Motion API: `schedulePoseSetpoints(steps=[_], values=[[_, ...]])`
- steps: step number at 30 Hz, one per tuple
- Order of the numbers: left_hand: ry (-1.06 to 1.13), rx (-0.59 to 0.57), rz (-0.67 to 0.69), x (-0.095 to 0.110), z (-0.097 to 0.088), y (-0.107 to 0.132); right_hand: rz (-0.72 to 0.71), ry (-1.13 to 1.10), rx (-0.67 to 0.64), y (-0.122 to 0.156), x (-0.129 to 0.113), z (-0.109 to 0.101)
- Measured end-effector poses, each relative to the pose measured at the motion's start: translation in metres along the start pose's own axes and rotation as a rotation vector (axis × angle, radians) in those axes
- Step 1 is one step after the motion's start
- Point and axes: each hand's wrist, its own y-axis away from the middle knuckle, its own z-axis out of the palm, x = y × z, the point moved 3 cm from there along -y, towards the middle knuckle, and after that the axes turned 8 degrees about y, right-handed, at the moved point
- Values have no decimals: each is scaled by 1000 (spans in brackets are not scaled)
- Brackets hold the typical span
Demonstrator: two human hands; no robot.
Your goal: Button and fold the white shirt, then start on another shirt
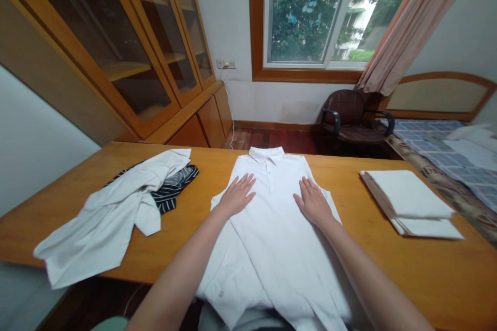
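Note:
A white collared shirt (pixel 272 232) lies spread face up on the wooden table in front of me, its collar and button placket toward the far edge. Its lower part reaches the near edge, with a sleeve folded over the lower left front. My left hand (pixel 237 195) rests flat on the left chest of the shirt, fingers stretched out. On the right chest lies my right hand (pixel 311 200), also flat, the fingers extended. Neither hand grips the cloth.
Left on the table (pixel 388 264) lie a crumpled white garment (pixel 112 207) and a black striped garment (pixel 174 186). A stack of folded white cloth (pixel 404 194) sits at the right. Beyond are a glass-door cabinet (pixel 186 98), an armchair (pixel 345 114) and a bed (pixel 438 139).

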Motion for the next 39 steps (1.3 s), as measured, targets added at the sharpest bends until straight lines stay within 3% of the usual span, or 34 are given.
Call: schedulePoseSetpoints(steps=[13, 20, 26, 34, 39], values=[[3, 10, -35, -17, 2, -12, -63, -15, -20, -26, 4, 2], [-5, -4, -46, -17, 0, -13, -223, -122, -33, -22, 24, -3], [1, 3, -25, -21, 1, -15, -221, -128, -25, -21, 27, 0], [50, -27, 1, -29, -11, -25, -202, -109, -19, -28, 22, -2], [88, 65, 77, -13, -23, -16, -198, -107, -6, -29, 21, -3]])
